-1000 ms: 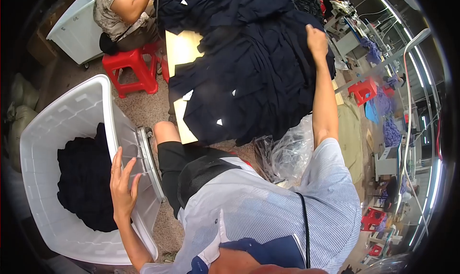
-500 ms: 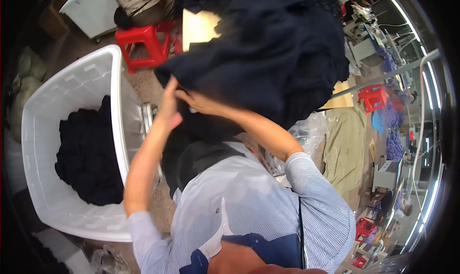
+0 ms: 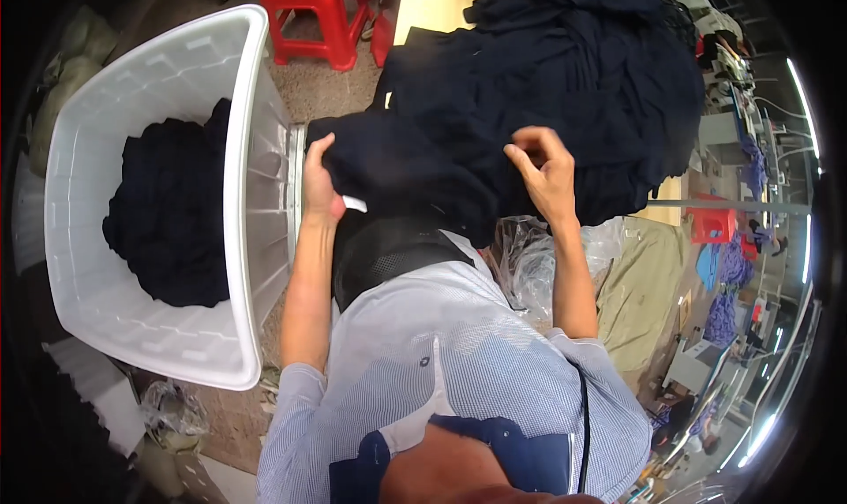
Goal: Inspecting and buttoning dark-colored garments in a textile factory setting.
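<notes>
A dark navy garment [image 3: 406, 164] lies spread in front of me, with a small white tag [image 3: 355, 204] at its near left edge. My left hand [image 3: 319, 182] is closed on the garment's left edge, thumb on top and the other fingers mostly hidden. Over the right part of the cloth is my right hand [image 3: 545, 169], its fingers bent and thumb apart, holding nothing that I can see. Beyond them a large heap of the same navy cloth [image 3: 582, 89] covers most of a pale wooden tabletop [image 3: 432, 6].
To my left stands a big white plastic bin [image 3: 245, 195] with dark cloth [image 3: 172, 213] inside. A red stool [image 3: 322, 23] is past it. Clear plastic wrapping [image 3: 538, 266] and olive fabric [image 3: 648, 283] lie to my right. Sewing stations line the far right.
My hands were together at the cloth's far left corner; now they are apart, the right one moved rightward off it. The cloth has come down flatter, and the white tag shows.
</notes>
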Demonstrator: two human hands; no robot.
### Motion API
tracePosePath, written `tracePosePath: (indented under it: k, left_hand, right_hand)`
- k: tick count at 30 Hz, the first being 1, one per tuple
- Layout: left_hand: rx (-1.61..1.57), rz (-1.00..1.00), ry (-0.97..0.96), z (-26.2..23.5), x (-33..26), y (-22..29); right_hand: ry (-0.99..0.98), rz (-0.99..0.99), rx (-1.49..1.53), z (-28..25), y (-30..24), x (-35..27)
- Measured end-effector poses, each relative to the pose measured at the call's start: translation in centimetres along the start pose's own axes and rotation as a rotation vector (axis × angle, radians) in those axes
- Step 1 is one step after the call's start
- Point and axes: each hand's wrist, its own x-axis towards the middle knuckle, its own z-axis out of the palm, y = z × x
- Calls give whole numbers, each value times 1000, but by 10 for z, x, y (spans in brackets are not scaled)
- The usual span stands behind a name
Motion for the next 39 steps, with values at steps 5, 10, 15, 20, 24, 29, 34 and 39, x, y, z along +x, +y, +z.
tracePosePath:
  k: [5,10,15,20,24,29,34,39]
  left_hand:
    - [243,-83,-125,-37,-30,25]
    - [885,9,-244,-24,-27,45]
    - [64,294,-29,-10,-37,55]
    - [-341,160,-316,-53,-45,56]
    - [258,21,233,-72,-51,37]
    - [399,59,227,-91,-82,25]
    - [1034,-68,53,-126,-103,18]
    - [1239,-67,-32,-117,-134,45]
  right_hand:
    - [182,-328,-620,36,15,10]
    - [205,-429,-400,41,45,39]
    - [792,-254,16,-23,-1,59]
    - [820,-182,37,-53,24,75]
    - [500,-122,-521,-52,74,59]
    - [635,-357,-925,-25,31,44]
    - [269,-530,-716,29,-8,49]
    - [-77,-474,-854,39,28,68]
